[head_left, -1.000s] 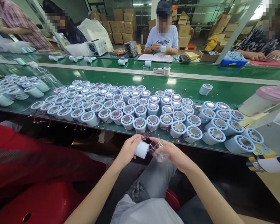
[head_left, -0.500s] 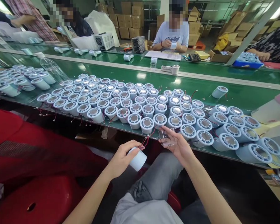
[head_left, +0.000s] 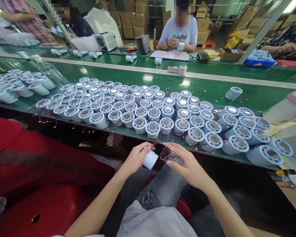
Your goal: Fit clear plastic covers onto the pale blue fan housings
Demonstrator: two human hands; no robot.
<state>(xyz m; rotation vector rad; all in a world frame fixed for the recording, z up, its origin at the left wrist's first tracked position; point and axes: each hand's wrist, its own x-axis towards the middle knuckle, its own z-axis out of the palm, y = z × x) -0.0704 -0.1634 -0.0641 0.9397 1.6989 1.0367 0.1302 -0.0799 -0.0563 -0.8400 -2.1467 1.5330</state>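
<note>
My left hand (head_left: 137,157) is closed around a light blue cylinder (head_left: 151,160), held tilted above my lap just off the table's near edge. Thin red wires (head_left: 156,143) come from its upper end, close to the fingertips of both hands. A clear plastic cup (head_left: 168,154) lies on its side in my right hand (head_left: 187,163), its round rim facing the blue cylinder with a small gap between. In front of me, many similar blue cylinders (head_left: 153,127) stand in rows, each with a vented ring and a silvery disc on top.
A clear bottle (head_left: 50,70) leans on the green table (head_left: 128,74) at left, between two groups of cylinders. One cylinder (head_left: 233,93) lies apart at right, near a pink-lidded container (head_left: 288,107). Across the table, a person (head_left: 179,31) handles another cylinder. A red stool (head_left: 39,210) stands at lower left.
The cup in my right hand has turned so its rim faces left, and the hand has come nearer the left one. My left hand has lifted the cylinder slightly up and right.
</note>
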